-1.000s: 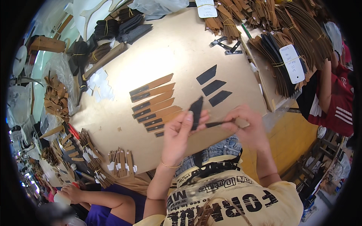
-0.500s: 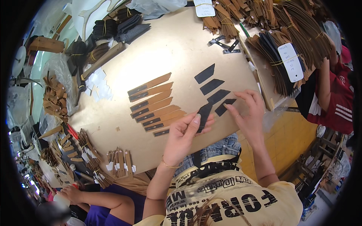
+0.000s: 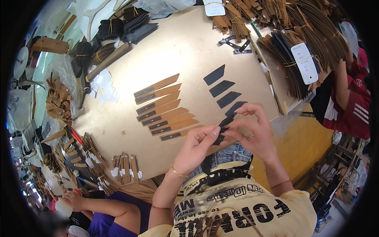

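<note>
Held near the table's front edge, a few small black strips are pinched by my left hand between thumb and fingers. My right hand has come up to the same strips, its thumb and fingertips closed on the upper end of one. Beyond my hands, slanted black strips lie in a stepped row, such as the farthest one and the one below it. The nearest black strip is partly covered by my right fingers. To the left, several brown strips with dark rectangles on their ends lie fanned.
Black slotted pieces lie at the far right of the table. Bundled brown and black strips with a white tag are on the right. A hammer and white scraps lie left. Co-workers sit on both sides.
My right hand has moved from the nearest black strip on the table back to the strips in my left hand. My left hand has shifted slightly right and tilted the strips.
</note>
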`<act>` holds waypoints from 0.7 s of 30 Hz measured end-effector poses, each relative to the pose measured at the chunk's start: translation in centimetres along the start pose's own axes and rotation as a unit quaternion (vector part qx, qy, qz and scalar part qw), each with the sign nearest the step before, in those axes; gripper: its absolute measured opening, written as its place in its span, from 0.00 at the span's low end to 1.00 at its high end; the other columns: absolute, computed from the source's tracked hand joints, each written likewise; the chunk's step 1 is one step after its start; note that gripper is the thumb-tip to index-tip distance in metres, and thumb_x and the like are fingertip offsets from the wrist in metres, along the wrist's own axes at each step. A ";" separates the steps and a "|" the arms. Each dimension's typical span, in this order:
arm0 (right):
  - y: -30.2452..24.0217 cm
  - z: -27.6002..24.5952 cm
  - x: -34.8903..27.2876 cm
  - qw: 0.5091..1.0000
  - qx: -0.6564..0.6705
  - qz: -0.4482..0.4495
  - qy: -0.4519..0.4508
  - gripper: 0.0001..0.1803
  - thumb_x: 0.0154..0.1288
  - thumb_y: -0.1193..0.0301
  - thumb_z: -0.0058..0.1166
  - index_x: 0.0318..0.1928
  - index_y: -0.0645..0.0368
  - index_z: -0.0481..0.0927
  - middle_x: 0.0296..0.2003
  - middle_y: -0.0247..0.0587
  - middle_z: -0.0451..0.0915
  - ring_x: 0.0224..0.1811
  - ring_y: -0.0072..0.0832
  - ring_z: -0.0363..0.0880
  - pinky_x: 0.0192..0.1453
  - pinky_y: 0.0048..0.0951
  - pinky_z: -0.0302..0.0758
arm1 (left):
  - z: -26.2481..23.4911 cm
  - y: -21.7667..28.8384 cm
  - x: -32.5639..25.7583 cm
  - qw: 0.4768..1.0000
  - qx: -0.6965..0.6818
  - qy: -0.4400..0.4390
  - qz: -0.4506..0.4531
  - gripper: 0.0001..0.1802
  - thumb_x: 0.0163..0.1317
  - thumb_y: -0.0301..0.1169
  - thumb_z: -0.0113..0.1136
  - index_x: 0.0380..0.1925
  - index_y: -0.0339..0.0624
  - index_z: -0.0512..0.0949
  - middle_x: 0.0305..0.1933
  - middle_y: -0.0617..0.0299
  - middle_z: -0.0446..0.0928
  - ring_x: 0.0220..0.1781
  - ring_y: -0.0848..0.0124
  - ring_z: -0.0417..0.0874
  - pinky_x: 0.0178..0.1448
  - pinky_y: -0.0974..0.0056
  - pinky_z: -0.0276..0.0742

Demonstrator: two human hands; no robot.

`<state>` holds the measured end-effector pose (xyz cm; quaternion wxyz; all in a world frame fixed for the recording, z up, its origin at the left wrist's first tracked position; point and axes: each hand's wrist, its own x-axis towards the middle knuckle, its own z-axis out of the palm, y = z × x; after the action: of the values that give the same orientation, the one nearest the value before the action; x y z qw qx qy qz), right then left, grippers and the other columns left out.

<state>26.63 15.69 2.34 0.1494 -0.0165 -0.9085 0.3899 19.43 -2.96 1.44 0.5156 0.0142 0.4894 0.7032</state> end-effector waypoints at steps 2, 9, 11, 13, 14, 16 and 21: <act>0.4 0.0 -0.4 0.999 -0.009 -0.038 0.020 0.15 0.48 0.71 0.75 0.37 0.55 0.84 0.40 0.36 0.78 0.41 0.33 0.77 0.48 0.32 0.74 | 0.0 -0.2 0.1 0.998 -0.054 0.011 -0.014 0.21 0.78 0.35 0.45 0.55 0.27 0.76 0.51 0.49 0.83 0.48 0.68 0.85 0.55 0.66 0.82; 1.7 -2.1 -2.4 0.962 0.139 0.233 0.008 0.09 0.51 0.77 0.71 0.32 0.60 0.82 0.27 0.34 0.80 0.32 0.25 0.77 0.41 0.27 0.70 | -1.1 0.0 -0.1 0.989 -0.071 0.102 0.077 0.22 0.79 0.35 0.44 0.55 0.25 0.76 0.54 0.47 0.82 0.54 0.64 0.85 0.57 0.64 0.83; 2.4 -2.2 -2.5 0.965 0.066 0.254 0.000 0.09 0.52 0.76 0.71 0.32 0.61 0.82 0.27 0.35 0.80 0.31 0.23 0.76 0.39 0.26 0.70 | -1.9 0.2 -0.5 0.986 -0.062 0.125 0.088 0.22 0.79 0.35 0.44 0.55 0.25 0.75 0.54 0.46 0.82 0.54 0.64 0.85 0.57 0.63 0.83; 3.0 -1.9 -2.6 0.975 -0.047 0.217 -0.005 0.09 0.53 0.74 0.71 0.32 0.61 0.82 0.27 0.34 0.80 0.28 0.23 0.75 0.39 0.27 0.69 | -2.3 0.4 -1.0 0.987 -0.052 0.117 0.094 0.21 0.79 0.35 0.44 0.55 0.25 0.76 0.54 0.46 0.82 0.54 0.64 0.85 0.57 0.63 0.83; 3.2 -1.7 -2.6 0.978 -0.056 0.200 0.003 0.09 0.53 0.74 0.71 0.32 0.61 0.82 0.28 0.34 0.81 0.28 0.24 0.75 0.40 0.27 0.69 | -2.4 0.3 -1.2 0.987 -0.053 0.112 0.099 0.21 0.78 0.35 0.44 0.55 0.25 0.76 0.54 0.46 0.82 0.54 0.64 0.85 0.57 0.63 0.83; 3.6 -1.1 -2.6 0.984 -0.073 0.161 0.019 0.09 0.53 0.72 0.71 0.32 0.60 0.83 0.29 0.33 0.81 0.27 0.26 0.74 0.41 0.29 0.69 | -2.1 0.1 -1.6 0.990 -0.033 0.099 0.097 0.22 0.78 0.36 0.44 0.56 0.26 0.76 0.54 0.47 0.81 0.54 0.63 0.85 0.58 0.63 0.83; 4.0 -0.9 -3.0 0.990 -0.088 0.110 0.022 0.09 0.53 0.72 0.71 0.33 0.58 0.84 0.29 0.31 0.81 0.30 0.27 0.76 0.42 0.30 0.68 | -0.3 -0.6 -2.0 0.995 -0.026 0.065 0.078 0.23 0.79 0.37 0.43 0.57 0.26 0.74 0.55 0.46 0.81 0.56 0.63 0.84 0.60 0.62 0.82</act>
<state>29.41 18.65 -0.67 0.1232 -0.1379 -0.9284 0.3224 20.62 -4.63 1.80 0.4269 -0.0070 0.5004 0.7532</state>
